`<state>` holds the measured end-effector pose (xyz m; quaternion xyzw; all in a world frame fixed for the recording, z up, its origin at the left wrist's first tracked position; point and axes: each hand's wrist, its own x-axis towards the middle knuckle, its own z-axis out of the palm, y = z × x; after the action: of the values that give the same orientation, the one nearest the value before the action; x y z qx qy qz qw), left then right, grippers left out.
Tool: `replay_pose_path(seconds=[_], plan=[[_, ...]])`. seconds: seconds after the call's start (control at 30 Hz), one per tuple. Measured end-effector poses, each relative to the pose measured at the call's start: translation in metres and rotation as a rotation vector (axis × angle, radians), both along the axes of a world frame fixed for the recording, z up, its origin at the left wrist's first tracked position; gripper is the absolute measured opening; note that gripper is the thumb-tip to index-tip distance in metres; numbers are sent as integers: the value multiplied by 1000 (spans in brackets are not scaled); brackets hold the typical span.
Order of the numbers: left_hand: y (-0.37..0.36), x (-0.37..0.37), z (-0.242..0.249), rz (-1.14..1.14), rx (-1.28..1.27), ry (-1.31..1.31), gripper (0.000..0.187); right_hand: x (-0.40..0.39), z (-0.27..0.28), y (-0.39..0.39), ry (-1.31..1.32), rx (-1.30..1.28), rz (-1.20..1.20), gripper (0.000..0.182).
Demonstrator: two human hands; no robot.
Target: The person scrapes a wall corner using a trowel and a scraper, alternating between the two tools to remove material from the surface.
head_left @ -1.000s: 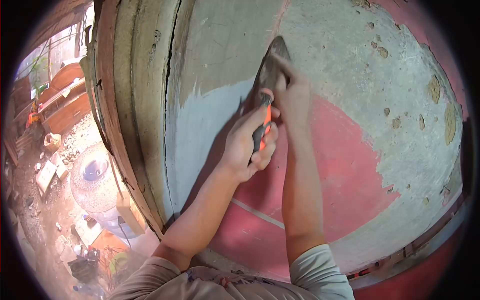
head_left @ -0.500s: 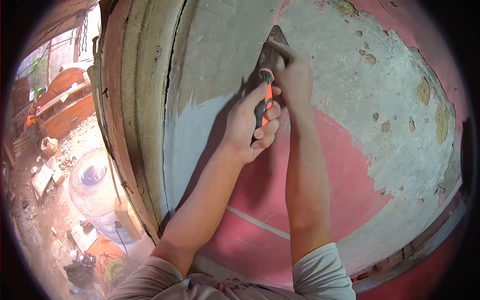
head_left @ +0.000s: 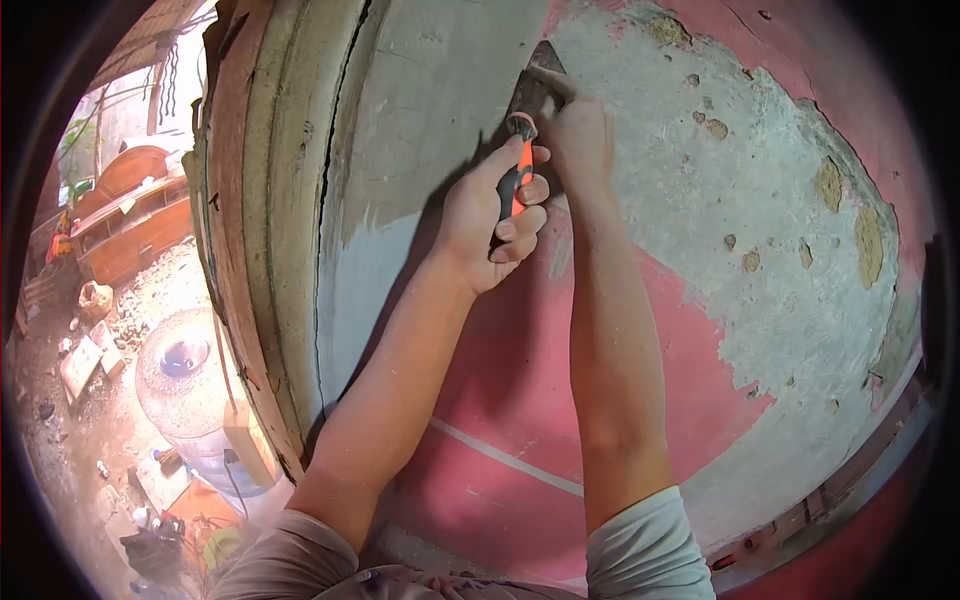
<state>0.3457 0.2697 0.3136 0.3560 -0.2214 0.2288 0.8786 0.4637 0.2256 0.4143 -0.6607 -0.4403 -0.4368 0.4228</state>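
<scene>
My left hand (head_left: 492, 215) is wrapped around the orange and black handle of a trowel (head_left: 523, 180). Its dark, pointed metal blade lies close against the wall (head_left: 640, 170), tip upward. Fingers of my right hand (head_left: 582, 140) press on the blade, the index finger stretched across it and the others curled; part of their grip is hidden. Around the blade the wall is bare grey. Below my hands, pink paint (head_left: 500, 370) still covers it, with a ragged edge and a pale line across it.
A weathered wooden frame (head_left: 265, 200) with a long crack borders the wall on the left. Past it stand a large clear bottle (head_left: 180, 400), wooden furniture (head_left: 135, 225) and scattered debris. Several pits, including a deep gouge (head_left: 870, 245), mark the wall at right.
The trowel and both hands have moved slightly up along the wall. The whole view has shifted a little. Both hands keep their hold.
</scene>
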Motion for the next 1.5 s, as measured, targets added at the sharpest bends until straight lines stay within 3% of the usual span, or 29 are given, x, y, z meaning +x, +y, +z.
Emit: replay_pose_path(seconds=[0.03,0.13,0.2,0.27,0.37,0.4,0.6,0.8,0.83,0.87,1.0,1.1,1.23,1.43,1.5], plan=[[4,-1,-3,-25,12,-24,32,1,-2,1,-100,31,-4,36],[-2,-13,-27,168,24,136,34,-18,-28,-4,-48,70,-173,31],[-12,-16,-49,460,90,237,35,-26,-41,-9,-7,-111,-272,28],[-13,-11,-61,615,170,213,30,-27,-48,-8,-94,-96,-306,26],[-20,-15,-51,617,148,163,23,-30,-42,-5,-109,-46,-321,25],[-16,-11,-53,502,79,141,21,-34,-41,-6,-100,-56,-318,24],[-13,-13,-48,396,-29,99,19,-42,-23,-6,-32,-195,-380,30],[-19,-7,-44,547,98,145,17,-31,-29,-5,6,-94,-300,32],[-19,-10,-41,515,77,136,18,-33,-27,-8,-56,-80,-282,27],[-19,-13,-37,479,71,142,19,-36,-21,-11,-4,-160,-330,34],[-6,-9,-7,395,130,40,21,-43,11,-26,-48,-44,-410,33],[-15,-12,0,331,87,15,18,-27,23,-22,-35,-100,-346,39],[-23,-20,-42,271,15,144,14,-32,-23,-17,-12,-214,-319,41],[-32,-32,-134,186,-19,266,18,-31,-130,-21,-1,-202,-218,29],[-39,-35,-168,161,-60,324,16,-39,-164,-28,93,-295,-292,25]])
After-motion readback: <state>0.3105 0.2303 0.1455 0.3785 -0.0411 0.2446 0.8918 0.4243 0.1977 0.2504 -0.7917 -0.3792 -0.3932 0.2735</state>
